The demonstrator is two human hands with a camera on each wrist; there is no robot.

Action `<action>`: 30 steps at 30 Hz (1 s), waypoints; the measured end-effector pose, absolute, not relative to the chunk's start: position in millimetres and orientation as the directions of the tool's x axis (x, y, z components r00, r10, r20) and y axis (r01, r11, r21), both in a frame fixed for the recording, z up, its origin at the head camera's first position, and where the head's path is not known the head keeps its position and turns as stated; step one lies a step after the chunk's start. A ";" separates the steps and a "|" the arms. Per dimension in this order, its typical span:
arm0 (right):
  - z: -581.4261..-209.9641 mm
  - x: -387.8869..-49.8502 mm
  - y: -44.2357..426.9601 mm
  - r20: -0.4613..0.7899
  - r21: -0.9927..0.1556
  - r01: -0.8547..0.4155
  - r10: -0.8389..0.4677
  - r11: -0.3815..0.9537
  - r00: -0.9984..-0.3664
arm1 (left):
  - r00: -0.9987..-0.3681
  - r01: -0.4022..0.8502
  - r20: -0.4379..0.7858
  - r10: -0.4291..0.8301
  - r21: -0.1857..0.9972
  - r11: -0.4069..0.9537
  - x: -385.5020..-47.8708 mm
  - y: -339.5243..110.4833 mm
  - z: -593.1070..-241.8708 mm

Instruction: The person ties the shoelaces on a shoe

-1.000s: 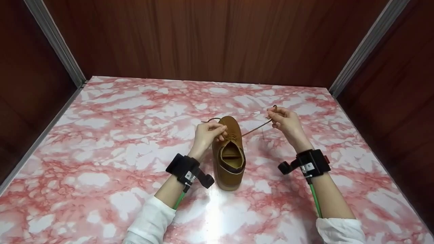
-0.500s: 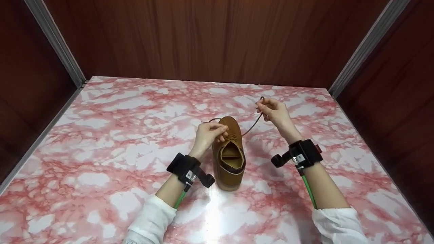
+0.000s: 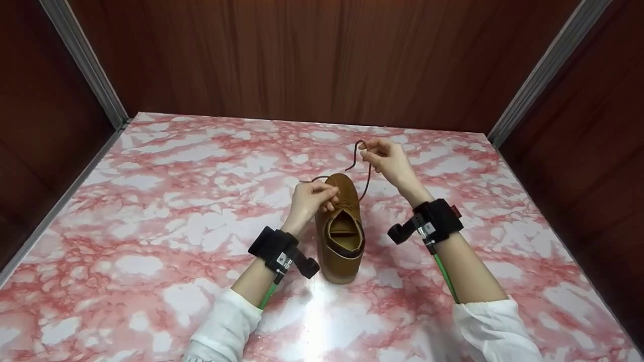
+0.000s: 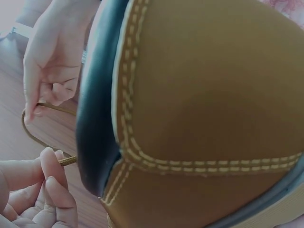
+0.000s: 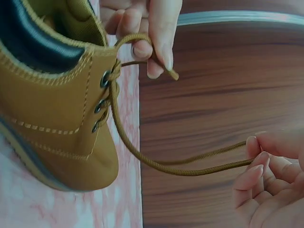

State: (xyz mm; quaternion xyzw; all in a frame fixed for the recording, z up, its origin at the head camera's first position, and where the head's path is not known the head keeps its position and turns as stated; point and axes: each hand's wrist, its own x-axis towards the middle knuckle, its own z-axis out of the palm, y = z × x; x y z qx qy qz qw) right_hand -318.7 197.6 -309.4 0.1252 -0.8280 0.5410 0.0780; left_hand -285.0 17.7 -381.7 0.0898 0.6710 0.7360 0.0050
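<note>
A tan shoe (image 3: 341,269) stands with its toe pointing away. My left hand (image 3: 308,203) is at its left side by the laces, thumb and finger pinching a lace; in the right wrist view a lace end (image 5: 175,75) sticks out past those fingertips. Above and right of the toe, my right hand (image 3: 391,161) pinches the other lace (image 3: 369,183), which runs down to the shoe's right side, its free end hanging left over the toe. The left wrist view shows the shoe's side (image 4: 213,85) large, with my left fingers (image 4: 57,185) beside it.
The shoe stands on a red and white marbled tabletop (image 3: 201,221). A dark wood panel (image 3: 302,60) rises behind it, with more panels and grey metal posts (image 3: 543,70) at both sides. Each wrist wears a black strap (image 3: 274,251) with a green cable.
My right hand has moved left and away from me, nearer the toe, and its lace has gone from taut to a slack curve. The left hand and shoe have hardly moved.
</note>
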 end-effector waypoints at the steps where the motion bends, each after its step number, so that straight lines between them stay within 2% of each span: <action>1: -308.6 -318.3 195.7 0.265 -0.877 -0.293 -0.124 0.381 -0.956 | -0.983 0.117 0.129 0.129 0.988 -0.100 -285.0 17.6 -381.8; 17: -302.5 -312.5 164.3 0.426 -0.805 -0.479 -0.221 0.350 -0.877 | -0.981 0.125 0.139 0.137 0.986 -0.106 -287.7 19.1 -382.8; 30: -302.5 -306.2 140.1 0.418 -0.720 -0.564 -0.395 0.405 -0.818 | -0.977 0.160 0.173 0.127 0.982 -0.103 -288.5 20.2 -385.9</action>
